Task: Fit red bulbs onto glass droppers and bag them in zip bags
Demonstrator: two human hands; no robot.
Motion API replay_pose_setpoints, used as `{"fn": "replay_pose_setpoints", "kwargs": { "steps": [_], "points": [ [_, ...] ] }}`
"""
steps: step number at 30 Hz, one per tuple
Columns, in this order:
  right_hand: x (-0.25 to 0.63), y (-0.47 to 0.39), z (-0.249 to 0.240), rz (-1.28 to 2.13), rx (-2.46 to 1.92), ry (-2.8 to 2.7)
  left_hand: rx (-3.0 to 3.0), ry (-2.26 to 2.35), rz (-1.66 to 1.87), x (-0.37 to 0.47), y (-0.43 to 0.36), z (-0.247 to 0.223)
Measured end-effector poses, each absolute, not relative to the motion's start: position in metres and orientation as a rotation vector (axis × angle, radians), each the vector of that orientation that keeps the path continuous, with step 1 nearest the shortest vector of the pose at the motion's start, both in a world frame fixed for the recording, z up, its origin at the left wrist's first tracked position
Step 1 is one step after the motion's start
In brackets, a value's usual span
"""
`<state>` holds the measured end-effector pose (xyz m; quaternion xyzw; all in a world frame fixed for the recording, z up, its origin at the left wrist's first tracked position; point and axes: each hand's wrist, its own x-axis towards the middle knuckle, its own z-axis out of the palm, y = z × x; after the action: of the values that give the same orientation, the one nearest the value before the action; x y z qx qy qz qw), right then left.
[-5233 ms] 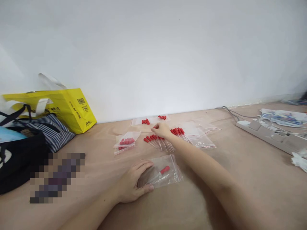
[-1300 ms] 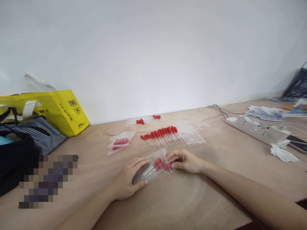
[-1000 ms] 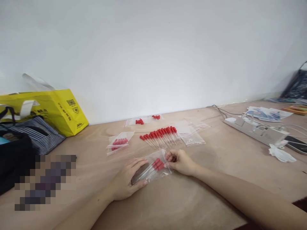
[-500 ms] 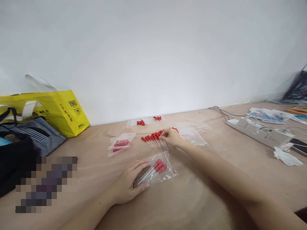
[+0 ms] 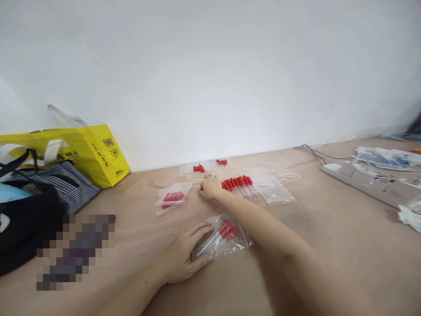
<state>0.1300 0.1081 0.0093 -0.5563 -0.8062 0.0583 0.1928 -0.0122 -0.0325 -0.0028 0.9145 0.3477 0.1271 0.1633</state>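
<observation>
My left hand [image 5: 184, 252] lies on the table with thumb and fingers spread, touching the left side of a clear zip bag [image 5: 241, 243]. Several glass droppers with red rubber bulbs [image 5: 227, 230] are inside that bag. Farther off, my right hand [image 5: 211, 186] is closed at the left end of a row of droppers [image 5: 238, 182]. A bit of red bulb shows at its fingertips; the rest of that dropper is hidden by the hand. To the left lie bagged red-bulb droppers [image 5: 173, 196] in partly see-through zip bags.
Along the wall are flat bags with small red pieces [image 5: 198, 168]. Flat zip bags [image 5: 278, 193] lie right of the row. A white power strip [image 5: 358, 184] with cables stands at right, a yellow bag [image 5: 108, 153] and a striped bag [image 5: 74, 184] at left.
My right hand has moved left along the row to its left end. More of the droppers show now. My left hand stays by the bag, and the view has shifted slightly.
</observation>
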Motion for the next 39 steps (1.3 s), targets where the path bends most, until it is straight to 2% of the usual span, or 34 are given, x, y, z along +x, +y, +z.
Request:
{"fn": "replay_pose_setpoints", "kwargs": {
  "steps": [4,8,10,13,18,30,39],
  "points": [
    [0.129,0.110,0.015,0.300,-1.529,-2.150,2.585,1.006,0.352,-0.014,-0.032,-0.004],
    [0.166,0.101,0.027,0.434,-1.403,-1.988,2.604,1.000,0.365,-0.014,-0.032,-0.004],
    [0.197,0.086,0.028,0.570,-1.256,-1.686,2.619,1.002,0.366,-0.012,-0.032,-0.004],
    [0.243,0.051,0.018,0.716,-1.081,-1.225,2.637,1.008,0.380,-0.010,-0.032,-0.003],
    [0.278,0.000,-0.011,0.869,-1.154,-1.006,2.628,1.019,0.407,-0.009,-0.031,-0.004],
    [0.259,-0.024,-0.022,1.251,-1.089,-0.882,2.623,1.042,0.376,-0.010,-0.030,-0.004],
    [0.262,-0.030,-0.026,1.389,-1.060,-1.395,2.606,1.084,0.286,-0.005,-0.033,0.004]
  ]
}}
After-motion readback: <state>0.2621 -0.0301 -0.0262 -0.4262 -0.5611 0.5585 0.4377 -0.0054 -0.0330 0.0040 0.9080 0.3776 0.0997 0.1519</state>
